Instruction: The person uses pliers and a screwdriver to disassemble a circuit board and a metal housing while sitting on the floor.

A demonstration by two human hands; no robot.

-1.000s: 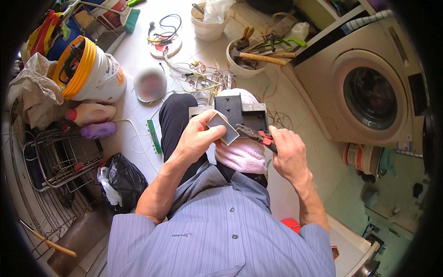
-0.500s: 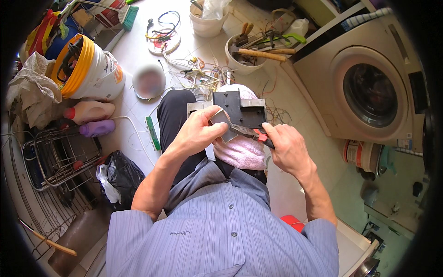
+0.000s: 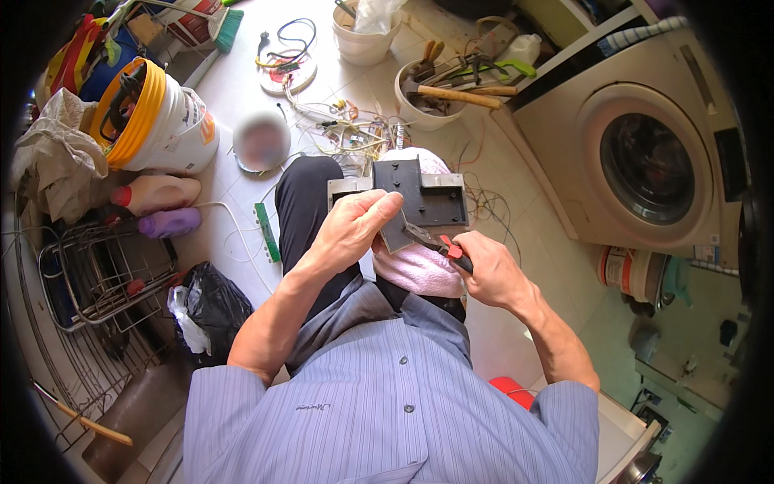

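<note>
My left hand (image 3: 353, 227) is closed, with thumb and fingers pinching a thin dark flat piece (image 3: 393, 235) at the near edge of a black plastic housing (image 3: 435, 211). My right hand (image 3: 497, 271) grips pliers (image 3: 453, 250) with red-and-black handles. Their jaws point left and meet the flat piece; whether they bite on it I cannot tell. The housing has an open, stepped tray shape with small posts inside. It lies over a pink towel (image 3: 423, 273) on my lap, and pale metal parts (image 3: 342, 187) show at its sides.
Beyond my knees lie tangled wires (image 3: 355, 133). A bucket of tools (image 3: 425, 113) holds hammers. At left stand a yellow-rimmed bucket (image 3: 181, 133), bottles (image 3: 165, 194) and a wire rack (image 3: 81, 278); a green circuit board (image 3: 266, 231) lies near my knee. A washing machine (image 3: 556, 137) stands right.
My left hand has shifted, its thumb now higher and covering more of the flat piece, which has tilted downward. The pliers have moved slightly toward me, and my right hand has turned lower.
</note>
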